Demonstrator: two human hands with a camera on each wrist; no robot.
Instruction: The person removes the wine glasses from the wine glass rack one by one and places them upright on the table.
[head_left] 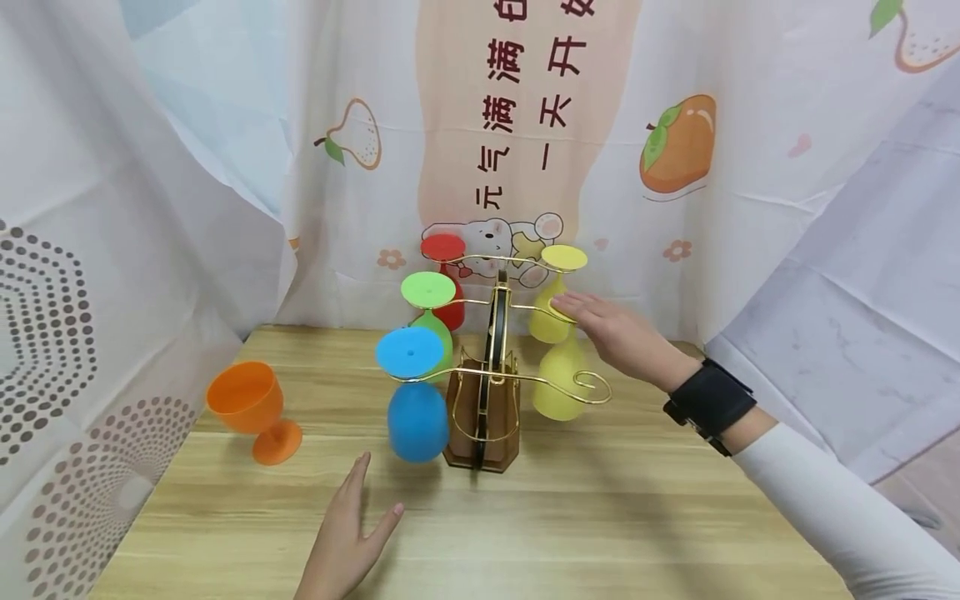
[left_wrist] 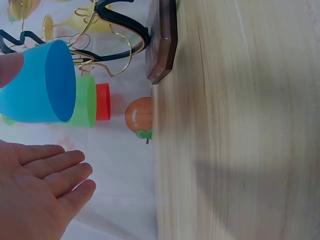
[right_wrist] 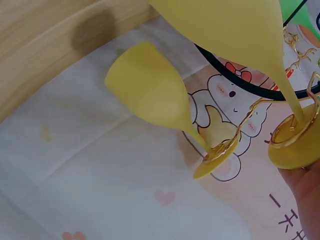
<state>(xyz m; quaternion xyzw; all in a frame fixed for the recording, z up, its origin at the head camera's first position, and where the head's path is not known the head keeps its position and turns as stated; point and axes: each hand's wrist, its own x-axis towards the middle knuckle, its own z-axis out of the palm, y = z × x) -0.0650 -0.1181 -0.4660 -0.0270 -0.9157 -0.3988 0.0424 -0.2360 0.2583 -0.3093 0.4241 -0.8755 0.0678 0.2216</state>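
Observation:
A gold wire rack (head_left: 483,408) on a brown wooden base holds several plastic goblets hanging upside down by their feet. On its left side hang a blue goblet (head_left: 417,421), a green goblet (head_left: 429,292) and a red goblet (head_left: 444,247). Two yellow ones hang on the right: the farther yellow goblet (head_left: 564,257) and the nearer yellow goblet (head_left: 561,387). My right hand (head_left: 626,342) rests its extended fingers on the nearer yellow goblet's foot, partly covering it. Below the blue goblet, my left hand (head_left: 347,533) is spread, holding nothing.
An orange goblet (head_left: 243,400) stands upright at the left of the wooden table (head_left: 585,533). Behind the rack hangs a printed white curtain (head_left: 360,217), close to the table's back edge. A black band (head_left: 712,400) circles the right wrist.

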